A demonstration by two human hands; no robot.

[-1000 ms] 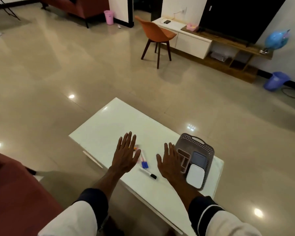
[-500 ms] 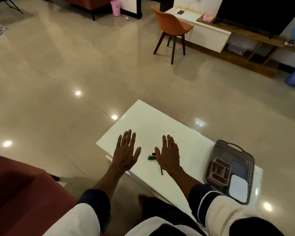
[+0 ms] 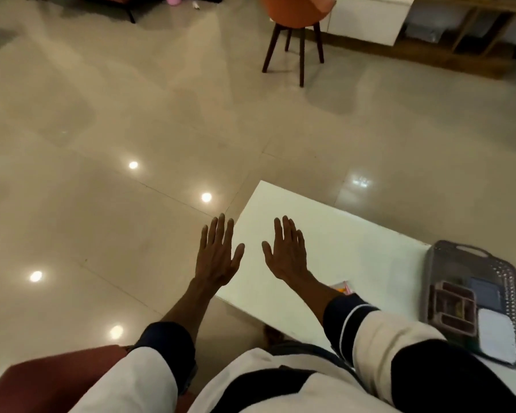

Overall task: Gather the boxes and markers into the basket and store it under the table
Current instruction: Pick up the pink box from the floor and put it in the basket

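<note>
Grey perforated basket [image 3: 471, 296] sits at the tabletop's [image 3: 355, 234] right end, boxes inside; a marker [image 3: 343, 288] peeks out beside the right forearm. Both hands, left hand [image 3: 216, 257] and right hand [image 3: 286, 254], hover flat, fingers straight, holding nothing; the right should probably draw back and pinch that marker mid-barrel.

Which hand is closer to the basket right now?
Right. The right hand hovers open over the table's middle, left of the basket; the left hand is farther away, at the table's left edge.

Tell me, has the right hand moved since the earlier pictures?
Yes. The right hand has moved left along the table, away from the basket it was beside, and is now near the table's left end.
</note>
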